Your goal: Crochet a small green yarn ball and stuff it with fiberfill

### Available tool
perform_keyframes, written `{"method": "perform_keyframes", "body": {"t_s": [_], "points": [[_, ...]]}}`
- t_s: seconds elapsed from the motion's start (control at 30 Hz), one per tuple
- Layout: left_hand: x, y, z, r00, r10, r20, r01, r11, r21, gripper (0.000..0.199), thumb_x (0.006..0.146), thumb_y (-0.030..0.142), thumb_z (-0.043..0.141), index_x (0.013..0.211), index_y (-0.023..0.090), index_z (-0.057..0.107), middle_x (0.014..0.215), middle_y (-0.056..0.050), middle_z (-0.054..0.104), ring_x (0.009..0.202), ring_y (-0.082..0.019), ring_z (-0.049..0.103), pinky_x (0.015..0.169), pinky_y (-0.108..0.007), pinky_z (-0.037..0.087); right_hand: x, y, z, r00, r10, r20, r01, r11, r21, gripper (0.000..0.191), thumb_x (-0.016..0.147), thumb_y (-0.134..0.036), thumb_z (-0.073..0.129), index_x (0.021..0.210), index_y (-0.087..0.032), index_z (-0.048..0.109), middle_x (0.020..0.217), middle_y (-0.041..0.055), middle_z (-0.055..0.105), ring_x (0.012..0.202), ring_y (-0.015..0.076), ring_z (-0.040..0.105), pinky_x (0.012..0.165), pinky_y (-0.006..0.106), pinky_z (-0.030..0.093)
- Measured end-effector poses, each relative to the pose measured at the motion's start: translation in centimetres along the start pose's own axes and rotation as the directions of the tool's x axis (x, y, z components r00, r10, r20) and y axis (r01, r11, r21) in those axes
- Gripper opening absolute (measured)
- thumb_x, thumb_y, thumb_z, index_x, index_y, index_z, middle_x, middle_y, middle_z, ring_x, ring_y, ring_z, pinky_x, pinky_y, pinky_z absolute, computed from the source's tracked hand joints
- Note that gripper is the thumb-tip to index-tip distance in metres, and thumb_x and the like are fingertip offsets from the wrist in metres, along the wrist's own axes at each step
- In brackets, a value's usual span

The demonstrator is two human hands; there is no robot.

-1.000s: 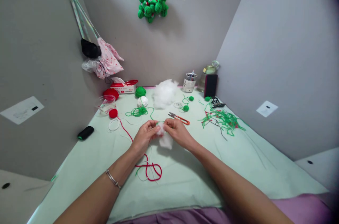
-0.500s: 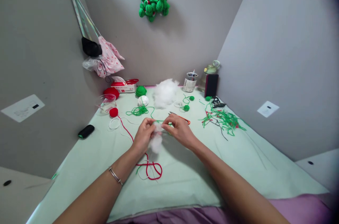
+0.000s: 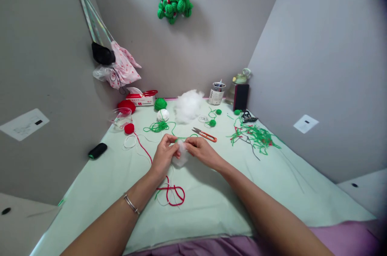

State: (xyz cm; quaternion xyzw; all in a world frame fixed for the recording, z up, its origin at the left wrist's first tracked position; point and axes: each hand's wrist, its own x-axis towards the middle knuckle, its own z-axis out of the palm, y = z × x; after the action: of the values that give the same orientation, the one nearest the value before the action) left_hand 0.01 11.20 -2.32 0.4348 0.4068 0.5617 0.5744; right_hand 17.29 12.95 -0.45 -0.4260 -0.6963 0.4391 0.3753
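Between my two hands is a tuft of white fibre stuffing (image 3: 180, 160), hanging a little below the fingers. My left hand (image 3: 163, 154) is closed at its left side, thumb and fingers pressed on it. From the right, my right hand (image 3: 204, 152) pinches the upper part of the same tuft. A bit of green shows at the top between the fingertips; what it belongs to is mostly hidden. Green yarn (image 3: 157, 127) runs from a loose heap to the hands. Thread snips (image 3: 205, 134) with orange handles lie just beyond my right hand.
A big heap of stuffing (image 3: 189, 107) sits at the back. Red yarn (image 3: 175, 195) loops in front of my left hand. Green and red yarn scraps (image 3: 256, 138) lie to the right. Along the back stand a pen tin (image 3: 217, 95) and a phone (image 3: 241, 97).
My right hand has shifted slightly down and its fingers have closed in, uncovering more of the snips. The tuft hangs less low and looks more gathered.
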Motion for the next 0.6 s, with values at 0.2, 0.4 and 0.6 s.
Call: {"method": "perform_keyframes", "body": {"t_s": [0.2,0.4,0.6], "points": [[-0.3,0.7,0.3,0.997,-0.017,0.071,0.018,1.000,-0.013,0.032,0.079,0.042,0.080,0.093,0.020,0.062,0.087,0.001,0.066,0.071,-0.016,0.069,0.070,-0.032,0.060,0.1,0.4,0.2,0.996,0.050,-0.075,-0.055,0.995,-0.077,0.023,0.083,-0.035,0.062,0.066,-0.021,0.056,0.055,-0.0066,0.043,0.056,0.0116,0.034,0.055,0.027,0.023],[-0.2,0.2,0.0,0.997,-0.005,0.078,0.002,1.000,0.030,0.035,0.074,0.037,0.087,0.092,0.019,0.062,0.088,0.003,0.066,0.066,-0.012,0.064,0.067,-0.027,0.055,-0.5,-0.4,0.5,0.995,0.034,-0.098,-0.049,0.987,-0.152,0.027,0.086,-0.036,0.061,0.066,-0.022,0.051,0.056,-0.0060,0.040,0.057,0.0130,0.034,0.055,0.028,0.022],[0.4,-0.8,-0.3,1.000,0.004,-0.002,-0.003,0.998,0.064,0.020,0.087,0.023,0.080,0.090,0.018,0.061,0.072,0.007,0.059,0.053,-0.008,0.051,0.052,-0.021,0.043,-1.5,-1.8,0.8,0.999,-0.024,0.049,0.031,0.987,-0.155,0.013,0.086,-0.027,0.057,0.075,-0.023,0.052,0.060,-0.0069,0.039,0.059,0.0134,0.034,0.057,0.028,0.025]]}}
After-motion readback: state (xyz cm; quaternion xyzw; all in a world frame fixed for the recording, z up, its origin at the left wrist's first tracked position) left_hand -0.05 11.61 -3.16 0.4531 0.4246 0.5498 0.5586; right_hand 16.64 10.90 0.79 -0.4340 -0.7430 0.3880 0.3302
